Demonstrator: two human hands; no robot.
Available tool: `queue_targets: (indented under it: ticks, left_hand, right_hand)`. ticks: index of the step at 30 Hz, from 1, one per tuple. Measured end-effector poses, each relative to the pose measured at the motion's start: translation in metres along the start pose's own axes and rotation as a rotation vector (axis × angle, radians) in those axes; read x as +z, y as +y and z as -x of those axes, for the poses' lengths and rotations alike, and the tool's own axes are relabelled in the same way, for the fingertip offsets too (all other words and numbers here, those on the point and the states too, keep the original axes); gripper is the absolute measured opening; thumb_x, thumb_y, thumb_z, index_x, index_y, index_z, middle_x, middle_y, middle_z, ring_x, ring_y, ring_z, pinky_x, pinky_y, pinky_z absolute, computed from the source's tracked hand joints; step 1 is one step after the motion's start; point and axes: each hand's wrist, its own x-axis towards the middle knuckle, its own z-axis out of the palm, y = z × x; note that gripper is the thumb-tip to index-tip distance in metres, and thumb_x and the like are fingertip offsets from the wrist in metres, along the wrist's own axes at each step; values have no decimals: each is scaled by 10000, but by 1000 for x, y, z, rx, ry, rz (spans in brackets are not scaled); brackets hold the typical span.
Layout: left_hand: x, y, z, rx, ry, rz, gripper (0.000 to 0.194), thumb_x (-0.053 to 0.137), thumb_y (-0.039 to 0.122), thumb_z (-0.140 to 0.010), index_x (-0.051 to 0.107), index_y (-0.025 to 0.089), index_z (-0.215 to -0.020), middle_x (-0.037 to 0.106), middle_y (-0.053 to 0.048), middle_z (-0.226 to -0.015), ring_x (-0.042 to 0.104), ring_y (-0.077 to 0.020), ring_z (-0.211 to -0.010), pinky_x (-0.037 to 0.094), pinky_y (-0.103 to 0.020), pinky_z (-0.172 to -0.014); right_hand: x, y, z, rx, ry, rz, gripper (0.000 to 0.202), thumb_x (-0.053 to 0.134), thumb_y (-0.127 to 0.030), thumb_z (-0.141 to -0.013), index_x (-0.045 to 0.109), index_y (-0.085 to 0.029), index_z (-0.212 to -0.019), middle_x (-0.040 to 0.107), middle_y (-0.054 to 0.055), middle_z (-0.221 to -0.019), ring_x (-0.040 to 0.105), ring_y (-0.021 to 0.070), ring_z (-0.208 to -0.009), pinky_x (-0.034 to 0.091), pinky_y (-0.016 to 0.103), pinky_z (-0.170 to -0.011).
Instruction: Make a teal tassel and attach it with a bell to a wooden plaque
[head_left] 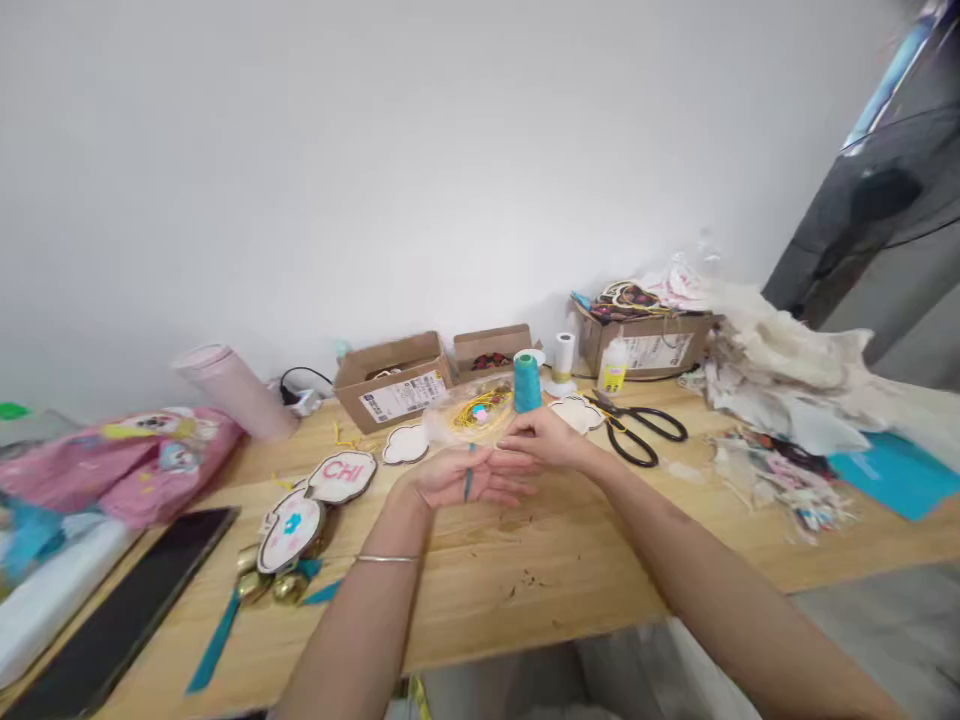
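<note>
Palm up over the middle of the table, my left hand (472, 477) has its fingers stretched out, and a band of teal thread (469, 472) runs across the palm. My right hand (541, 437) is closed in a pinch just beside the left fingers; what it pinches is too small to make out. Right behind it stands a teal thread spool (526, 384). A clear plastic bag (442, 424) with yellow cord (471, 410) and a small flower piece lies behind my hands. White cloud-shaped patches (406, 444) lie on both sides of the bag.
Black-handled scissors (637, 432), a glue bottle (613, 366) and a white spool (564, 356) are at right. Cardboard boxes (394, 378) line the wall. Fabric scraps (787, 370) pile up far right. Left lie embroidered patches (343, 476), gold bells (289, 588), a phone (127, 610) and a pink tumbler (234, 390).
</note>
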Motion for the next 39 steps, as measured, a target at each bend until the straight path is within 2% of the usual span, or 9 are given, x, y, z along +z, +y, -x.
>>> queue_targets:
  ticks: [3,6,10,12,21,25,33,36,39]
  left_hand:
    - [-15,-4,14,-18,-76,26,482,218,333,-872,514,67,-1143,533,-189,-1155,579,-257,-954,473,-311,-709]
    - [-25,-11,18,136,23,105,554,187,423,-851,513,87,-1147,610,-211,-1014,638,-266,-766,483,-323,-577]
    - [-22,-12,5,630,330,270,526,197,511,-829,380,261,-1254,564,-117,-1137,585,-206,-950,449,-317,-763]
    - [-18,-8,-4,752,405,338,571,234,565,-799,313,279,-1287,445,-116,-1270,481,-225,-1103,389,-357,-869]
    - [-31,-15,-21,631,587,420,610,308,599,-760,396,223,-1232,504,-150,-1196,494,-241,-1081,383,-407,-872]
    - [-19,-26,-29,360,465,355,691,193,632,-757,497,150,-1148,579,-157,-1090,514,-251,-1048,374,-408,-874]
    - [5,-24,-25,-77,-42,49,944,84,727,-670,540,16,-1092,561,-228,-1092,501,-281,-1059,303,-388,-928]
    - [3,-21,-16,-25,-147,63,966,165,785,-605,530,51,-1118,575,-218,-1074,503,-320,-1047,317,-443,-904]
    - [-2,-17,-11,324,31,194,960,163,806,-573,492,130,-1170,581,-187,-1079,483,-321,-1072,305,-472,-908]
  right_hand:
    - [-1,-5,-1,3,67,-53,260,505,-321,-752,626,-108,-664,565,2,-583,448,85,-537,331,186,-489]
    - [6,-12,1,-17,87,30,263,464,-306,-789,633,-119,-715,601,11,-626,484,95,-562,340,192,-511]
    - [22,-23,5,-126,-52,365,217,439,-228,-817,637,-164,-757,650,16,-724,535,110,-625,333,200,-547]
    - [27,-26,5,-178,-106,499,176,462,-210,-808,633,-182,-781,660,27,-801,558,124,-682,337,207,-569]
    - [12,-30,6,-309,0,652,156,461,-211,-800,610,-172,-783,635,39,-800,548,121,-717,346,214,-593]
    - [3,-31,6,-379,52,645,196,457,-301,-822,620,-191,-817,614,37,-816,537,114,-715,341,206,-572]
    - [-3,-21,2,-238,190,324,145,585,-290,-742,633,-161,-696,579,2,-643,515,89,-605,345,178,-526]
    - [6,-13,1,-129,142,252,164,558,-276,-759,639,-150,-692,590,-1,-609,504,90,-557,340,178,-489]
    - [17,-10,0,-90,73,294,201,484,-227,-801,638,-138,-708,623,21,-650,523,108,-581,346,194,-502]
